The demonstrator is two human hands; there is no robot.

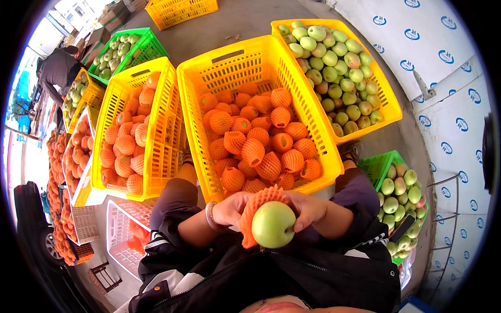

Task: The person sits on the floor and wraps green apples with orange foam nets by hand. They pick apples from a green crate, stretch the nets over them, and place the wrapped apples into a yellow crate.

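A green apple [274, 225] is held in front of my chest, its stem end turned to the right. My right hand [309, 211] grips it, thumb by the stem hollow. An orange foam net sleeve [250, 219] lies along the apple's left and far sides, and my left hand [231, 209] holds it. How far the sleeve goes around the apple is hidden. Just beyond both hands, between my legs, stands a yellow plastic crate [321, 150] with many fruits in orange foam nets [252, 152] piled inside.
Bare green apples fill a yellow crate [385, 105] at the far right and a green crate [375, 166] nearer, with a phone [402, 229] on top. Netted fruit fills another yellow crate [164, 129] at left. A pink-white basket [117, 234] holds orange material. A person [58, 70] bends at far left.
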